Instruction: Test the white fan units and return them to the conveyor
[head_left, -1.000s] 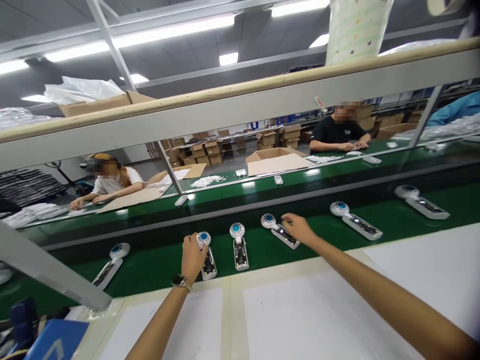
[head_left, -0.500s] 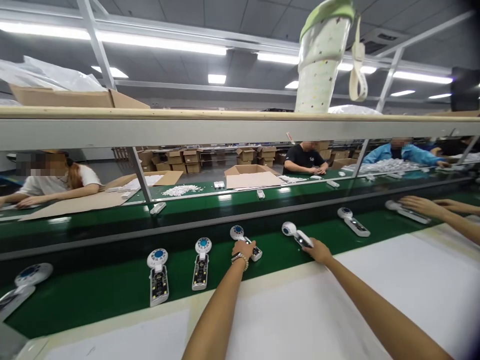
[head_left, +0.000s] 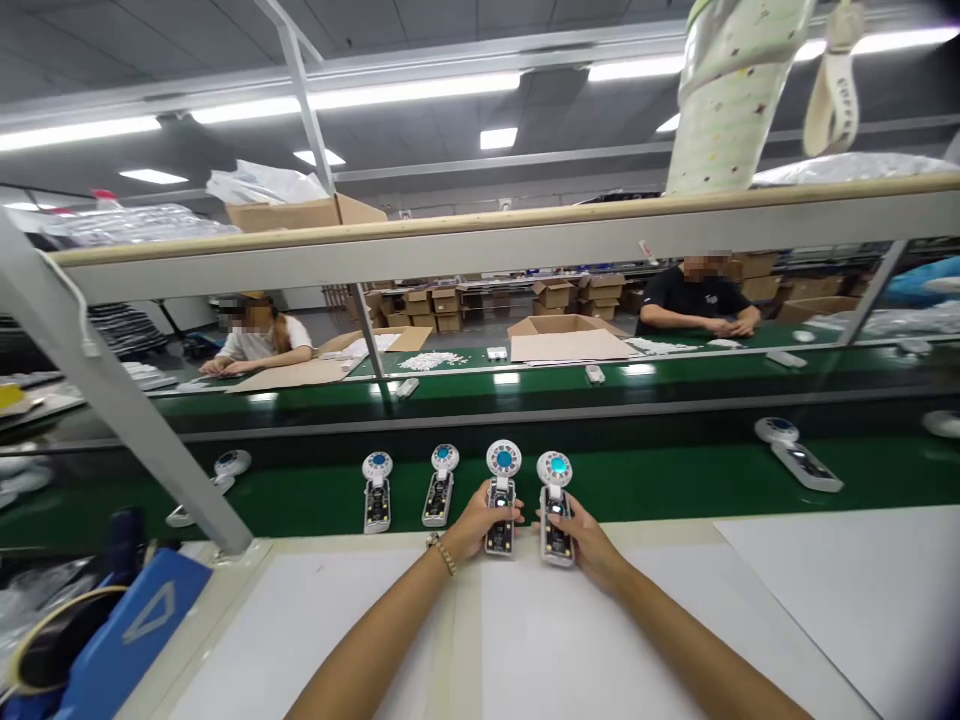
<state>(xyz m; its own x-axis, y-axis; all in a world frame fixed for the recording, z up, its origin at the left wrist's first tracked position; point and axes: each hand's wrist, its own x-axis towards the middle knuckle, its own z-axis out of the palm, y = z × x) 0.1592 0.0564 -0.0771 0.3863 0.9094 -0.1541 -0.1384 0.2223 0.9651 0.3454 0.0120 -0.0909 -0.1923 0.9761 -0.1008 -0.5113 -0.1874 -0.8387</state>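
Note:
My left hand [head_left: 477,522] is closed round a white handheld device [head_left: 500,515] with a round head, a blue centre and an open body showing a dark circuit board. Just to its right, my right hand [head_left: 589,540] grips a similar device [head_left: 556,530], its thumb across the board. Both devices stand roughly upright, heads away from me, near the belt's front edge. Two more such devices, one [head_left: 438,498] near my left hand and one [head_left: 376,505] further left, lie on the green belt [head_left: 675,480].
White sheets [head_left: 600,640] cover the near table. A metal post [head_left: 135,410] and a blue object [head_left: 135,630] stand at left. Another device [head_left: 802,460] lies on the belt at right. A shelf [head_left: 465,235] with a cup [head_left: 727,110] crosses above. Two people work beyond.
Both hands have drawn back towards me and closer together, each now holding a device off its earlier spot. The view has turned left, and the co-worker's hands at right are out of view.

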